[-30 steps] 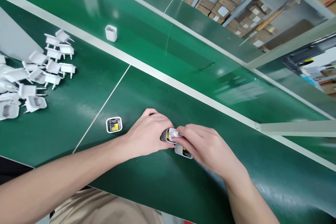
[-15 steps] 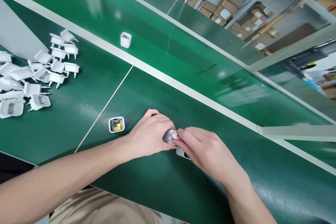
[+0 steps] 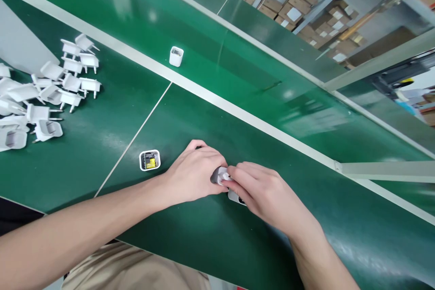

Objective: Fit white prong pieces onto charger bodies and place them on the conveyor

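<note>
My left hand (image 3: 200,172) is closed around a white charger housing (image 3: 215,176), most of it hidden by my fingers. My right hand (image 3: 261,188) pinches a white plug cap (image 3: 223,175) at the mouth of that housing; my fingertips cover part of it. Under my right hand another white housing (image 3: 235,196) with a dark inside sits on the table, partly covered. To the left of my left hand stands an uncapped charger housing (image 3: 150,161) with a circuit board and a yellow part inside.
A heap of white plug caps with pins (image 3: 50,93) lies at the left, beside a grey panel (image 3: 25,31). Beyond a pale rail (image 3: 217,100), one white housing (image 3: 176,56) stands on a green belt (image 3: 251,72). Cardboard boxes (image 3: 294,9) fill shelves behind.
The white housing on the belt has moved to the right. In my right hand, the plug cap has tilted slightly at the housing's mouth. Both hands stay nearly in place.
</note>
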{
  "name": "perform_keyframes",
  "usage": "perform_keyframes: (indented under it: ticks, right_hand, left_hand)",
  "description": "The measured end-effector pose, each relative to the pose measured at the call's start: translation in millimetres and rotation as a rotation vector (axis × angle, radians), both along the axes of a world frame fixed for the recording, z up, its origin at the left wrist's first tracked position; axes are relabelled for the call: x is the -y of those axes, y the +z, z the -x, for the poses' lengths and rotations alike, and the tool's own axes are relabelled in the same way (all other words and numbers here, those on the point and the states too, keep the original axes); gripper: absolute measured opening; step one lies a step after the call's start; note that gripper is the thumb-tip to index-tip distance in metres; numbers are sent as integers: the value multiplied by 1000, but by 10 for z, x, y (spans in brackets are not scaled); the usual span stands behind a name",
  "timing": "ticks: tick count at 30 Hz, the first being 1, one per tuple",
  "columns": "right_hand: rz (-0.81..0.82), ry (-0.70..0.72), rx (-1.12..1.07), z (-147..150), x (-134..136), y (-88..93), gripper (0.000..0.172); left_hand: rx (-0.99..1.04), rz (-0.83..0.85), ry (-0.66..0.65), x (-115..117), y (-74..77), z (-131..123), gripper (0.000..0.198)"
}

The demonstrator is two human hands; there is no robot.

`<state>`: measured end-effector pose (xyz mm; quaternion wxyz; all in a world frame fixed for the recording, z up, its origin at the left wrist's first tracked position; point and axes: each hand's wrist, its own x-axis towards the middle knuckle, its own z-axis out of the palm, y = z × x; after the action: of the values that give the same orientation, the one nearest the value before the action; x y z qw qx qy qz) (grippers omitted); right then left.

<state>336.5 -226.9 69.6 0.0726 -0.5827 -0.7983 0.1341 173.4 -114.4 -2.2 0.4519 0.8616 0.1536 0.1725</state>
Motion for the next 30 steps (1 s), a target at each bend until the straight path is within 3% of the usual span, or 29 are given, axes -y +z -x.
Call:
perform_keyframes:
  ticks: [11,15,18,22,25,27,30]
  right_hand:
    - [2,71,-160,-109,-46,-175,28]
    - [-70,86,-149,-135,-18,-314,31]
    - [-132,46,-122,-131,-48,-315,34]
    - [-68,-156,-228,-202,-45,-37,35]
    - [-177,-390,-406,-357,147,137,33]
    - [-272,-556,-518,-478,350,99,31]
    - [-274,-767,-627,-647,622,-162,31]
  left_hand:
    - [30,-40,29,26,-38,-9,25]
    - [41,-34,26,31,-25,-10,25]
    - [-16,31,12,9,37,-7,28]
    - [-126,265,40,-48,221,-4,38]
    - [-74,534,-13,-94,431,-10,31]
    - [-25,671,-87,-123,588,-39,26]
    - [-27,714,-171,-196,769,-186,25]
